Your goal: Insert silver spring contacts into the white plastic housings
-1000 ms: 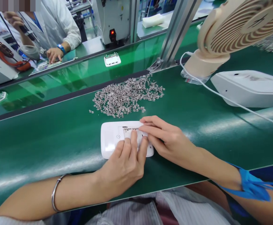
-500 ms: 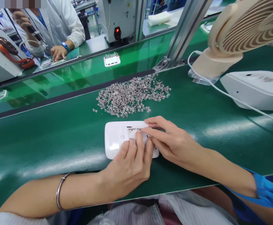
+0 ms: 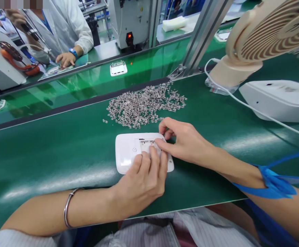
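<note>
A white plastic device point(image 3: 129, 152) with a recessed slot lies on the green mat point(image 3: 62, 151) in front of me. My left hand point(image 3: 141, 180) rests on its near edge, fingers laid flat and together over the recess. My right hand point(image 3: 182, 140) comes in from the right with its fingers bent, fingertips pressing at the slot's right end; whether they pinch a part is hidden. Just beyond the device lies a heap of small metal clips point(image 3: 145, 104).
A beige fan point(image 3: 252, 37) stands at the right with its white cable point(image 3: 254, 109) across the mat, beside a white housing point(image 3: 280, 99). Another white device point(image 3: 118, 68) lies on the far conveyor. A person in a white coat point(image 3: 67, 31) works at the back left.
My right hand's fingers have curled from stretched out to bent, its upper fingers lifting towards the clip heap. My left hand keeps pressing on the device. The device on the far conveyor has shifted left.
</note>
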Available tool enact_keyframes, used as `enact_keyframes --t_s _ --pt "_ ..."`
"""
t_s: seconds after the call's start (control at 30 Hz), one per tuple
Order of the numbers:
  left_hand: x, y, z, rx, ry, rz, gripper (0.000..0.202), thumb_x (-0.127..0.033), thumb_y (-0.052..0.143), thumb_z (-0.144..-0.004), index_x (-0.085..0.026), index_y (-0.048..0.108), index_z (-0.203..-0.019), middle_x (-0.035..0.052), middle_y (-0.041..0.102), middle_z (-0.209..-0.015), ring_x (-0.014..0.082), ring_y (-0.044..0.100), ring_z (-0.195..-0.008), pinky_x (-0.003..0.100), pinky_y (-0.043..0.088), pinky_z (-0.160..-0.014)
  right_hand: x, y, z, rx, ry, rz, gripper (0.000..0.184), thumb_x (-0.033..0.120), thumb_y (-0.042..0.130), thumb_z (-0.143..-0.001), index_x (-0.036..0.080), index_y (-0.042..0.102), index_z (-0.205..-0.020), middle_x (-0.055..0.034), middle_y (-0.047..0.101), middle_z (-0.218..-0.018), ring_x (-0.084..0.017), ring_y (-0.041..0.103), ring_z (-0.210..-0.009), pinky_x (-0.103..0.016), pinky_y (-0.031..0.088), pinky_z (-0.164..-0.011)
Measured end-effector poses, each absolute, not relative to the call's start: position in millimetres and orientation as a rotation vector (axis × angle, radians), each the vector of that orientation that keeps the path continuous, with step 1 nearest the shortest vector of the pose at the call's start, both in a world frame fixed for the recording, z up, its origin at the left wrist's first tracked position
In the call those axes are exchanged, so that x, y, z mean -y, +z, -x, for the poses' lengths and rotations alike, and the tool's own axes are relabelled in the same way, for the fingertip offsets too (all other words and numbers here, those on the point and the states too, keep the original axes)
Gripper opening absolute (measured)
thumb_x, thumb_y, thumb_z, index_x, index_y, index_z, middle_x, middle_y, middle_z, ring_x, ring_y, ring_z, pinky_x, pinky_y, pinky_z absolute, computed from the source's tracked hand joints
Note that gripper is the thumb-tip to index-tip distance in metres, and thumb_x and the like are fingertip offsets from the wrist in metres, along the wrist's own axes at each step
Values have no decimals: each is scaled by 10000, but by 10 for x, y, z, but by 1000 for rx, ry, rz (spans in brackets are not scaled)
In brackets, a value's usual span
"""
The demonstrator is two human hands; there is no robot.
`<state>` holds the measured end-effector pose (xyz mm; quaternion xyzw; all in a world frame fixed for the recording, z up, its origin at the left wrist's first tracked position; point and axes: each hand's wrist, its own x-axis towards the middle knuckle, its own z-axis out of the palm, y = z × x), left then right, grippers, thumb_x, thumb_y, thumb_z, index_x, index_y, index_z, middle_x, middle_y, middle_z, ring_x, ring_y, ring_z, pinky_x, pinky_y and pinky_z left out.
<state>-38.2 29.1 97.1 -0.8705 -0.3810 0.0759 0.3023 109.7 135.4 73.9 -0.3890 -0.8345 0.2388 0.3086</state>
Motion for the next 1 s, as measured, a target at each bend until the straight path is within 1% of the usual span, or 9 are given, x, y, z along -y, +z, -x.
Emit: enact_keyframes --t_s 0.1,0.17,0.27,0.37,0.47,0.6,0.77,0.9,1.0 --pt "-348 1006 418 1088 342 2276 513 -130 327 -863 -92 307 -1374 177 628 -1072 220 606 -916 304 438 -744 -1336 698 -1101 1988 767 1149 161 263 591 -737 193 447 -728 37 503 -638 -91 485 -512 -229 413 -513" --pt "-487 1064 519 1335 537 2210 506 -56 344 -814 -56 388 -1318 161 656 -861 226 614 -785 298 426 -651 -1315 669 -1122 1883 783 1175 160 301 582 -764 192 467 -741 31 522 -644 -91 494 -506 -226 411 -507" --pt "-766 1206 758 1715 695 1989 362 47 307 -732 6 609 -929 161 608 -705 234 592 -680 291 385 -568 -1287 621 -1132 1916 715 1142 114 267 542 -807 196 482 -740 33 503 -600 -98 484 -498 -223 398 -494" --pt "-929 1337 932 1842 690 1833 333 64 268 -711 9 590 -774 208 585 -716 277 585 -708 312 373 -566 -1247 554 -1086 2093 507 1001 64 218 503 -837 185 498 -782 -11 534 -683 -133 522 -598 -254 430 -563" --pt "-952 1316 960 1847 689 1857 330 42 265 -736 -4 585 -803 181 573 -696 265 578 -691 298 365 -558 -1203 493 -1015 2265 283 882 81 204 459 -871 159 523 -852 -78 557 -823 -177 532 -709 -310 446 -640" --pt "-1064 1073 1018 1850 695 1913 331 24 286 -748 -17 613 -783 169 584 -715 242 580 -691 280 376 -555 -1184 460 -965 2378 193 838 132 186 429 -887 119 542 -867 -114 542 -862 -206 513 -754 -339 438 -643" --pt "-1259 915 1153 1764 567 1921 437 -44 289 -817 -70 491 -1203 200 566 -1085 263 573 -866 331 431 -675 -1179 467 -957 2413 306 875 154 190 426 -888 103 553 -890 -120 529 -904 -202 493 -770 -356 435 -677" --pt "-1145 941 1026 1704 438 1895 393 9 221 -788 25 592 -917 214 595 -820 261 576 -735 316 425 -586 -1159 513 -937 2461 386 906 158 197 440 -882 101 564 -903 -133 521 -948 -211 493 -825 -359 435 -711" --pt "-1012 898 887 1610 336 1918 427 8 205 -789 59 583 -981 261 612 -873 286 596 -775 334 446 -580 -1169 548 -918 2464 420 921 140 202 463 -875 107 563 -895 -128 525 -952 -206 493 -841 -349 433 -740"
